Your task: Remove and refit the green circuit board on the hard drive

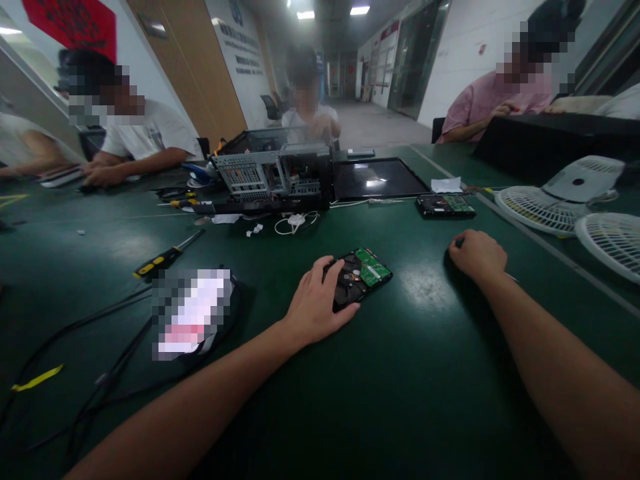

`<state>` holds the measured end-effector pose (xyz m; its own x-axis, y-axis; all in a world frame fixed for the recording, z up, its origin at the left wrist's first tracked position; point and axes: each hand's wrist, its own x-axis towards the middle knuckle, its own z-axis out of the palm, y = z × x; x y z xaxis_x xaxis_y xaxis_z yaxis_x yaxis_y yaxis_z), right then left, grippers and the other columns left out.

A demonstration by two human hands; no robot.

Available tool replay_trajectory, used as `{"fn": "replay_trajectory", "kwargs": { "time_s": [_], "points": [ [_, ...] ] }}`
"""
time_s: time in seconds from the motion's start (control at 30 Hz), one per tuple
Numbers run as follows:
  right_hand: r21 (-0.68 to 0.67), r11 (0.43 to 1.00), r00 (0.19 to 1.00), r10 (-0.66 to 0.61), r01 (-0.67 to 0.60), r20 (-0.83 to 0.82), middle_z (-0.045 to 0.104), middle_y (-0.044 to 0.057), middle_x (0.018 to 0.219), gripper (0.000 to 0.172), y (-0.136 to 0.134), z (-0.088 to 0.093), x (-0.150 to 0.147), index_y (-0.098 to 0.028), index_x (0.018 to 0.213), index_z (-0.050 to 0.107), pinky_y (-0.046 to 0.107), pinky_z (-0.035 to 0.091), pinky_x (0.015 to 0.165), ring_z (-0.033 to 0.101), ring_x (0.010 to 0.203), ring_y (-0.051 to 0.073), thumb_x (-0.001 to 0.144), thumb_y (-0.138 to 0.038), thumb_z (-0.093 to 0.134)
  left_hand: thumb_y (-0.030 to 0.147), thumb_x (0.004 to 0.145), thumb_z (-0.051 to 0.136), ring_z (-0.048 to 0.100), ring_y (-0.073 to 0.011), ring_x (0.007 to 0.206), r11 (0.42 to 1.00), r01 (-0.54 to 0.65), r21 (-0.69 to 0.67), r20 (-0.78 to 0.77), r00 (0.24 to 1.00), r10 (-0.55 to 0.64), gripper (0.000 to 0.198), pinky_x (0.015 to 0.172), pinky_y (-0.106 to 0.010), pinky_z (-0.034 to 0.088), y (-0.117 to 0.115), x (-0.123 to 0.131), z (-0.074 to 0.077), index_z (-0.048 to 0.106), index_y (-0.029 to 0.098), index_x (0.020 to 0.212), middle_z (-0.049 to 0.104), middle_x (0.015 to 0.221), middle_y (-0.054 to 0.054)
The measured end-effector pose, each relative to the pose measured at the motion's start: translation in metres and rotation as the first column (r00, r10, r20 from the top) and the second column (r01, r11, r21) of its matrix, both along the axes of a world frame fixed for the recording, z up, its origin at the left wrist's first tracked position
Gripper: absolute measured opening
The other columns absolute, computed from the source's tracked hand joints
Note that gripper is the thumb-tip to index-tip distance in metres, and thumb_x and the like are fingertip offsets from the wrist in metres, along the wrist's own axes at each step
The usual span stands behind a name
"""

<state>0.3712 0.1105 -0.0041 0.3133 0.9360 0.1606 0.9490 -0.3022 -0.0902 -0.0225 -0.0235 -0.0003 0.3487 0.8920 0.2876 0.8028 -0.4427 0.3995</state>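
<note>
An open hard drive (350, 283) with a green circuit board (374, 268) lies on the table in front of me. My left hand (320, 293) holds it from the left, with the thumb along its near edge and fingers over its far side and top. To the right, my right hand (477, 253) rests on the table in a fist. A dark end pokes out at its fingers and a thin metal shaft shows beside the wrist, which looks like a screwdriver; most of it is hidden by the hand.
A yellow-and-black screwdriver (157, 262), cables (115, 360) and a blurred-out device (195, 313) lie left. Beyond stand an open computer case (273, 175), a dark panel (377, 177) and a second drive (445, 205). White fan parts (537, 207) are at right. Several people sit around.
</note>
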Motion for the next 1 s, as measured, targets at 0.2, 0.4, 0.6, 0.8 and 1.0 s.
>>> {"fn": "replay_trajectory", "kwargs": {
  "time_s": [0.2, 0.4, 0.6, 0.8, 1.0],
  "points": [
    [-0.041, 0.999, 1.0, 0.021, -0.021, -0.016, 0.066, 0.022, 0.125, 0.036, -0.019, 0.009, -0.014, -0.019, 0.115, 0.071, 0.046, 0.052, 0.082, 0.067, 0.107, 0.037, 0.095, -0.041, 0.052, 0.063, 0.092, 0.057, 0.052, -0.037, 0.13, 0.995, -0.094, -0.014, 0.053, 0.994, 0.094, 0.075, 0.106, -0.056, 0.05, -0.016, 0.008, 0.012, 0.036, 0.024, 0.152, 0.039, 0.15, -0.015],
    [0.006, 0.992, 0.991, 0.124, -0.124, -0.06, 0.074, 0.015, 0.109, 0.029, -0.025, 0.019, -0.037, -0.021, 0.112, 0.072, 0.042, 0.051, 0.083, 0.069, 0.098, 0.031, 0.094, -0.037, 0.056, 0.052, 0.098, 0.052, 0.062, -0.0312, 0.115, 0.988, -0.106, -0.115, 0.108, 0.987, 0.119, 0.058, 0.093, -0.051, 0.059, -0.037, 0.019, 0.023, 0.039, 0.025, 0.149, 0.046, 0.142, -0.013],
    [0.057, 0.94, 0.937, 0.34, -0.336, -0.078, 0.076, 0.01, 0.096, 0.02, -0.029, 0.018, -0.051, -0.023, 0.102, 0.074, 0.038, 0.05, 0.078, 0.069, 0.088, 0.027, 0.091, -0.033, 0.06, 0.041, 0.102, 0.048, 0.068, -0.0201, 0.097, 0.967, 0.181, -0.177, 0.253, 0.958, -0.133, 0.05, 0.087, -0.042, 0.064, -0.049, 0.025, 0.019, 0.037, 0.027, 0.149, 0.038, 0.152, -0.013],
    [0.153, 0.848, 0.838, 0.527, -0.507, -0.141, 0.076, 0.005, 0.093, 0.014, -0.038, 0.022, -0.064, -0.026, 0.096, 0.074, 0.036, 0.049, 0.075, 0.069, 0.084, 0.025, 0.09, -0.033, 0.063, 0.028, 0.1, 0.048, 0.061, -0.0281, 0.123, 0.995, 0.091, -0.032, 0.18, 0.98, -0.084, 0.047, 0.103, -0.05, 0.057, -0.026, 0.014, 0.012, 0.041, 0.026, 0.147, 0.037, 0.155, -0.013],
    [0.217, 0.76, 0.714, 0.65, -0.613, -0.261, 0.078, 0.003, 0.096, 0.013, -0.059, 0.035, -0.099, -0.027, 0.096, 0.074, 0.036, 0.049, 0.074, 0.069, 0.082, 0.023, 0.092, -0.034, 0.064, 0.034, 0.096, 0.062, 0.041, -0.0348, 0.146, 0.986, 0.089, -0.139, 0.048, 0.995, -0.083, 0.071, 0.115, -0.056, 0.045, 0.0, 0.0, 0.009, 0.029, 0.032, 0.159, 0.02, 0.166, -0.012]
  ]
}}
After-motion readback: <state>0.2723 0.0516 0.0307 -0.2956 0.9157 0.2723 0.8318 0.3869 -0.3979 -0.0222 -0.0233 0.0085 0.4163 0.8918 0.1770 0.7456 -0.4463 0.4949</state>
